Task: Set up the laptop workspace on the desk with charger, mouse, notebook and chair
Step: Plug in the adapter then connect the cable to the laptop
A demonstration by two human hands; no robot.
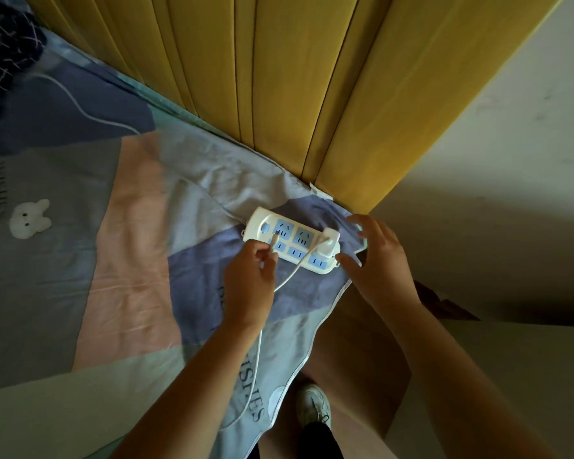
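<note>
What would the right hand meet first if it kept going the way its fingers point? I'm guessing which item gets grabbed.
Most likely the white charger plug seated at the near end of the power strip; the right hand is open just beside it, though depth is unclear.

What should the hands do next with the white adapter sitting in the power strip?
Probably close the right hand on the white adapter and pull it from the power strip. That hand is open beside the adapter, not yet touching it, while the left hand already pinches the cable running from it, so the grip on the adapter is what's missing.
</note>
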